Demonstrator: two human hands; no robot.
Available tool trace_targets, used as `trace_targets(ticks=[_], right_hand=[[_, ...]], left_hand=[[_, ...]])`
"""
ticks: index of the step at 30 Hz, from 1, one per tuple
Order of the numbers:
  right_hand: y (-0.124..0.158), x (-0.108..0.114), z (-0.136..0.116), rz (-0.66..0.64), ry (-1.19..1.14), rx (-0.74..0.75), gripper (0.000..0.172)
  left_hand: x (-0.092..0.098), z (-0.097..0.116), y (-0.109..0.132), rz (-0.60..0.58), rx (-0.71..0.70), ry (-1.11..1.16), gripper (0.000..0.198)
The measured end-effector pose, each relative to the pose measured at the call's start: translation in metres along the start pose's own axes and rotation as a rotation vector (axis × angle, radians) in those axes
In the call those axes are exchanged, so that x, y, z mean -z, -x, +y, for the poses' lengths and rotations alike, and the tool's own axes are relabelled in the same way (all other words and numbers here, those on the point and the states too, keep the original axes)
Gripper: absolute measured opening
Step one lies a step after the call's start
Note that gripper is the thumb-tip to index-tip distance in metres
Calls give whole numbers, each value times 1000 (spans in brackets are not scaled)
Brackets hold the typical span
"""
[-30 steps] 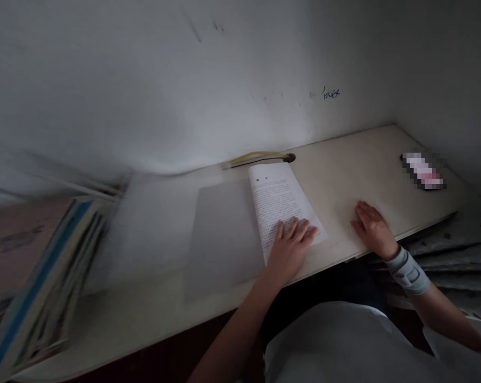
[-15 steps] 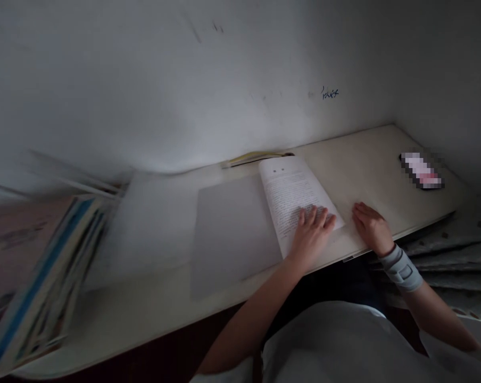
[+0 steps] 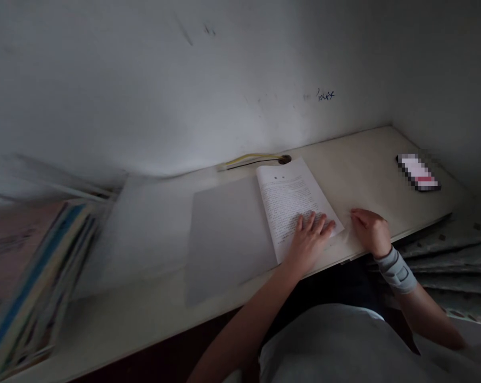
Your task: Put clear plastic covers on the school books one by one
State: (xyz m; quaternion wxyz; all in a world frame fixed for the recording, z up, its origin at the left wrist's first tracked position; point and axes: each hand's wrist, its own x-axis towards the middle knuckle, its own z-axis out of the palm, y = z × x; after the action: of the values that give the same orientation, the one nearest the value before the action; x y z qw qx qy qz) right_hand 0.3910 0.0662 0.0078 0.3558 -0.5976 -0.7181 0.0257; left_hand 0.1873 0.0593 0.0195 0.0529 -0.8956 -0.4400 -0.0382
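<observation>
The left hand lies palm down in the head view, fingers spread well open over the lower part of a printed text page, pressing on it and gripping nothing; the right hand rests on the pale desk, just beside the page's lower right corner, its fingers drawn together and loosely curled; from here I cannot tell whether anything is tucked inside them. The page sits slightly aslant at the middle of the desk, overlapping or meeting a plain grey sheet on its left; whether the two are joined, I cannot make out; its upper left edge looks bowed rather than flat.

I judge the step in hand to be steadying the page; done well, it wants light, even pressure through all the spread fingers, since a hard push at one spot could skid or crease thin paper; I would favour the bottom margin, as the fingers now cover some print; the right hand is well placed to pin the near corner, with a flatter palm. The phone lies well apart at the right; the yellow cable runs behind the page; the blurred books stand far left.
</observation>
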Motion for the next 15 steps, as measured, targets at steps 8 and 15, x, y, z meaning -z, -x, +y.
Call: trace_targets(ticks=[8,15], right_hand=[[10,12,1,46,14,-17,24],[23,15,-31,-306,391,160,34]], left_hand=[[-5,16,27,42,60,10,39],[-5,17,30,83,55,2,35]])
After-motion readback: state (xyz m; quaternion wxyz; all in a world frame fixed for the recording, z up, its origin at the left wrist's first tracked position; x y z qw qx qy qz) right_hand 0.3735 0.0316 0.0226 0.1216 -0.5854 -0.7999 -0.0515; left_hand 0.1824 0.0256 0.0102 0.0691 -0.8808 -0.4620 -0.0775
